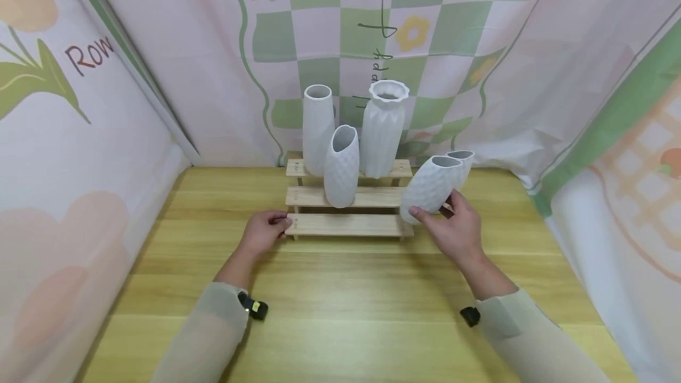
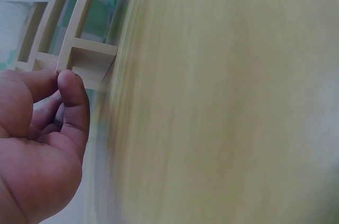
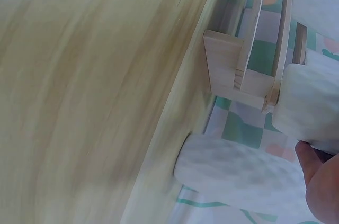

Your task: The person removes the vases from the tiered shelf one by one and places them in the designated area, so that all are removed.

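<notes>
My right hand (image 1: pixel 454 226) grips a white textured vase (image 1: pixel 428 188) with a slanted mouth, tilted to the right at the right end of a three-tier wooden stand (image 1: pixel 351 225). In the right wrist view the vase's base (image 3: pixel 304 110) is close by the stand's middle tier. With thumb and fingertips, my left hand (image 1: pixel 263 232) pinches the left end of the lowest tier; the left wrist view shows the thumb and fingertip (image 2: pixel 71 83) at that corner. A similar slant-mouthed vase (image 1: pixel 341 170) stands on the middle tier.
On the top tier stand a tall narrow vase (image 1: pixel 317 129) and a ruffled-rim vase (image 1: pixel 383 132). Another white vase (image 3: pixel 233 173) stands on the wooden table (image 1: pixel 340 312) right of the stand, partly hidden behind the held one. Patterned curtains (image 1: pixel 213 105) enclose the table's back and sides.
</notes>
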